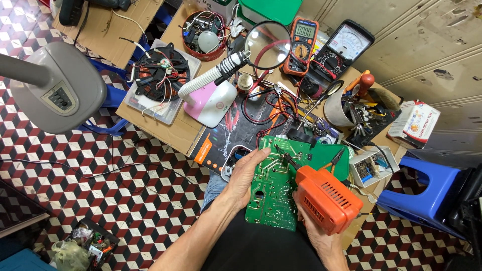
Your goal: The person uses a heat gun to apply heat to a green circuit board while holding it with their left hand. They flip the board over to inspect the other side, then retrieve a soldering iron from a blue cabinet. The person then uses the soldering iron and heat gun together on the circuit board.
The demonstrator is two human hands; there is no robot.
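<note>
Here, green circuit board (273,188) (solder side up), left hand (246,175) gripping it, right hand (314,231) clutching orange soldering gun (326,198).

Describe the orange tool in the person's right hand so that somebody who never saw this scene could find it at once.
Start at the cluttered cardboard-topped workbench and come down to the green circuit board that the left hand steadies. The right hand grips a soldering gun whose tip meets that board. Its blocky orange body with vent slots sets it apart from the meters behind.

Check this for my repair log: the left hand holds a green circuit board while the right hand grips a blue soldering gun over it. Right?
Not quite. In the head view the soldering gun in the right hand is orange, not blue. The left hand does hold the green circuit board.
</note>
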